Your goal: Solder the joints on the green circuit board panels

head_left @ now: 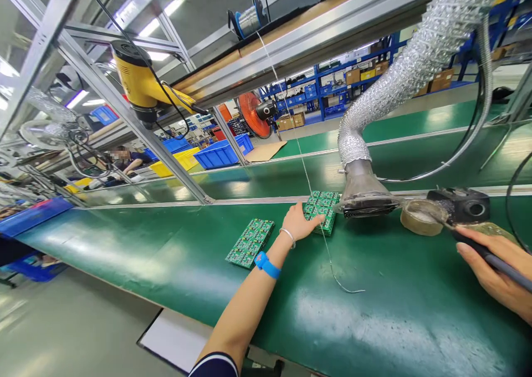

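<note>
My left hand (300, 220) reaches out over the green conveyor belt (374, 310) and its fingers lie flat on the near edge of a green circuit board panel (323, 206). A blue strap and a thin bracelet sit on that wrist. A second green circuit board panel (250, 242) lies on the belt to the left, untouched. My right hand (496, 271) at the right edge is closed round the dark handle of a soldering iron (486, 255), whose tip points towards a round tin (419, 217). A thin solder wire (310, 191) hangs down from a spool overhead onto the belt.
A silver flexible extraction hose (415, 61) ends in a nozzle (366, 197) beside the far board. A black iron stand (461, 204) sits at right. A yellow tool (143, 86) hangs at upper left. Blue and yellow bins (220, 154) and another person (124, 158) are beyond.
</note>
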{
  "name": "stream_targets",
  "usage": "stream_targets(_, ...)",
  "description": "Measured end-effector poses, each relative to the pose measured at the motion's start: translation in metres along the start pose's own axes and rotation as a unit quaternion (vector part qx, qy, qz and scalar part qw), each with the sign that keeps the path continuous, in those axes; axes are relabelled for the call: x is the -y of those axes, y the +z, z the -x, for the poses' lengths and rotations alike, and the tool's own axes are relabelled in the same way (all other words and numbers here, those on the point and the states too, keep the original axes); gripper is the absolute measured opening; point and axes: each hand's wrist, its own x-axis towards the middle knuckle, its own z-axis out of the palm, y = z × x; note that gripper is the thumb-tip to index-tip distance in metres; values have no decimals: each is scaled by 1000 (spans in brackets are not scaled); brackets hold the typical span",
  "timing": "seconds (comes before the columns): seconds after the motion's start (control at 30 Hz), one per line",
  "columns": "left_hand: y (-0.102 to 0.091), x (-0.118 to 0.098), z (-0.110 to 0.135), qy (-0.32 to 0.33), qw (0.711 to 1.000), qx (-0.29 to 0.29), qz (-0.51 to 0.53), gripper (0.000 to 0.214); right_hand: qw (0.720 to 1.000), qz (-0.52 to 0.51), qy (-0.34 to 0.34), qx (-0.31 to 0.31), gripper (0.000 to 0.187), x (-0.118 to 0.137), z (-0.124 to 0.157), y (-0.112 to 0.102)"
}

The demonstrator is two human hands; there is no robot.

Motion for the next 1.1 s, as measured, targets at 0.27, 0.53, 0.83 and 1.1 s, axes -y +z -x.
stream_targets(0.27,14,-25,9,18,998,-57,37,101,997,-31,-65,-10,25,-3,0,-2)
stream_targets(0.53,-36,41,86,137,989,-25,56,81,995,-55,-84,-15,26,5,-4,-1)
stream_targets(0.83,-14,5,109,264,947,176,45,104,998,-15,-67,7,24,6,-2,1)
stream_targets(1.1,13,-58,87,430,887,151,70,82,999,-17,-5,40,27,-2,3,-3)
